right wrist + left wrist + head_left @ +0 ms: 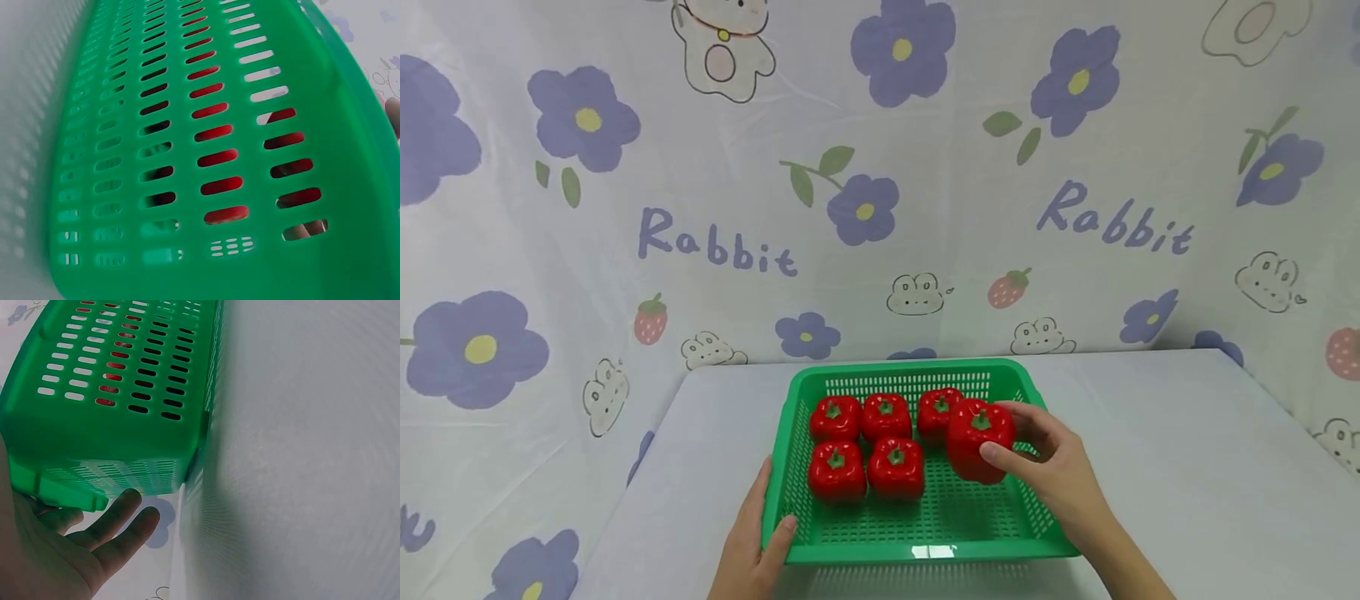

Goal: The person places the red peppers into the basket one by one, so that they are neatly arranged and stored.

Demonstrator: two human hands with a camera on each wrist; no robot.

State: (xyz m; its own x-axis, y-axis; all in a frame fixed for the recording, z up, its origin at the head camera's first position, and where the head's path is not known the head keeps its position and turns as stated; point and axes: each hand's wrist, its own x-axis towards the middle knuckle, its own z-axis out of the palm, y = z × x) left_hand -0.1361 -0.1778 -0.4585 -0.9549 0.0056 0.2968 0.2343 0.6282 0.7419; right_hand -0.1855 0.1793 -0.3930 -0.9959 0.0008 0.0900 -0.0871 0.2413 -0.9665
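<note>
A green plastic basket (925,552) with slotted walls stands on the table, with several glossy red bell peppers (837,472) in its left and back parts. At its left rim, my left hand (752,542) holds the basket, thumb over the edge and fingers outside; the left wrist view shows this left hand (81,550) beside the basket's wall (94,434). Over the basket's right part, my right hand (1063,475) grips another red bell pepper (973,440), stem up, between thumb and fingers. Through slots in the basket's wall (337,187), the right wrist view gives glimpses of red.
The white tabletop (1165,467) extends to both sides of the basket. A cloth backdrop (955,183) printed with flowers, rabbits and strawberries hangs behind and around the table.
</note>
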